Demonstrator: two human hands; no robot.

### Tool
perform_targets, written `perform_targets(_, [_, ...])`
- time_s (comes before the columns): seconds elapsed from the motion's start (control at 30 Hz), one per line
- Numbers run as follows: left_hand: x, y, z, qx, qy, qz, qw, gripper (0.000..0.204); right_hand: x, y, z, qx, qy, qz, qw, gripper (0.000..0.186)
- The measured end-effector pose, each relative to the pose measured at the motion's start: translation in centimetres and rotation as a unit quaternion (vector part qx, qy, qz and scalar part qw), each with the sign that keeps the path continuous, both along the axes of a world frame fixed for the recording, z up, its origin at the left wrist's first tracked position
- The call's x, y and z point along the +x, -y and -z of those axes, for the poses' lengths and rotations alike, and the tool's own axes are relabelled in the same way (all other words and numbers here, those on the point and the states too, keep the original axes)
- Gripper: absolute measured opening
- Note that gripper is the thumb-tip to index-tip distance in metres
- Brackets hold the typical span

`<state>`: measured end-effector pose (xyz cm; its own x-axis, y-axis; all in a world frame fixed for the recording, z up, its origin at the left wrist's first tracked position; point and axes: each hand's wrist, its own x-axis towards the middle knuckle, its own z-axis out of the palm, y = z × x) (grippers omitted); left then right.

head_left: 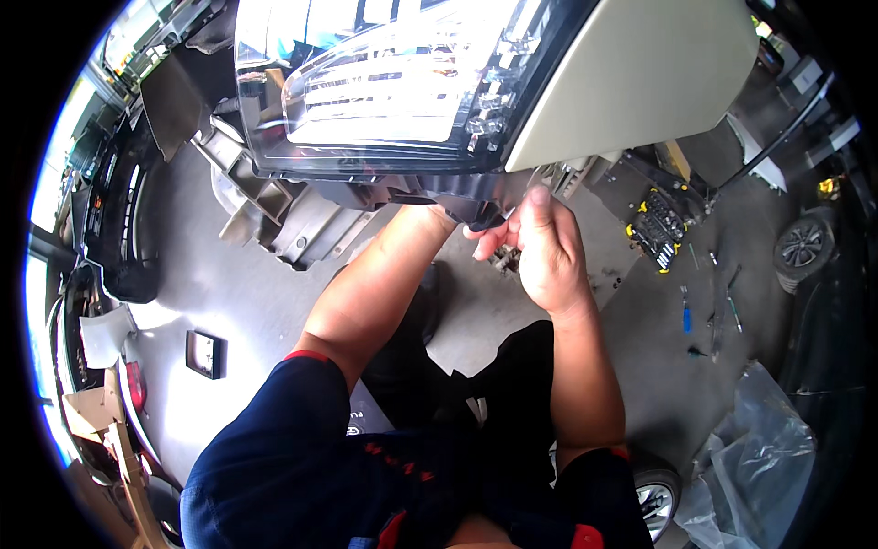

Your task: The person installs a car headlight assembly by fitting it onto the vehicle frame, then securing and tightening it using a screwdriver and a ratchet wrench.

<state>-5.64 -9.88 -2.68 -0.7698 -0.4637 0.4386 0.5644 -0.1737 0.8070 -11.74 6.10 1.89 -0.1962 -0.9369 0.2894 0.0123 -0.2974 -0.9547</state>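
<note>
A car headlight [384, 73] with a clear lens, rows of small lamps and dark housing fills the top middle, beside a pale cream body panel [631, 73]. My left hand [437, 216] reaches up beneath the black housing [412, 188]; its fingers are hidden there. My right hand [549, 252] is at the housing's lower right edge, thumb raised and fingers curled at the underside; whatever they grip is too hidden to name. Metal brackets [572, 174] show just behind this hand.
Grey floor holds loose bumpers [110, 210], plastic parts [302, 229], a yellow-and-black tool case [658, 229], scattered tools [686, 306], a small black tray [203, 354], cardboard [91, 412] and plastic sheeting [745, 457]. A dark car with a wheel [803, 247] stands at right.
</note>
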Motion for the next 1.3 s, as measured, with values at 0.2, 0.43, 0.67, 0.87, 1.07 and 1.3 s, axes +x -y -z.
perform_targets(0.2, [-0.2, -0.1, 0.2, -0.010, -0.012, 0.013, 1.000, 0.053, 1.5, 0.1, -0.1, -0.022, 0.036, 0.034, 0.999, 0.055])
perform_targets(0.43, [-2.4, -0.1, -0.7, -0.023, 0.000, 0.034, 0.999, 0.053, 1.1, -0.2, -0.6, -0.024, 0.021, 0.028, 0.999, 0.057])
perform_targets(0.67, [-0.2, -0.7, -0.1, -0.033, 0.051, 0.069, 0.996, 0.053, 1.0, 0.5, -0.5, -0.014, 0.134, 0.031, 0.990, 0.052])
perform_targets(0.87, [0.5, -1.3, -0.7, -0.038, 0.101, 0.121, 0.987, 0.053, 2.3, 0.3, -0.6, -0.038, 0.120, 0.128, 0.984, 0.042])
perform_targets(1.07, [-0.2, -1.5, -1.0, -0.063, 0.147, 0.158, 0.974, 0.053, 2.4, 0.7, -0.3, -0.086, 0.157, 0.169, 0.969, 0.043])
perform_targets(1.3, [-0.3, -1.8, -1.4, -0.095, 0.198, 0.155, 0.963, 0.053, 1.2, 0.1, -0.8, 0.005, 0.245, 0.110, 0.963, 0.049])
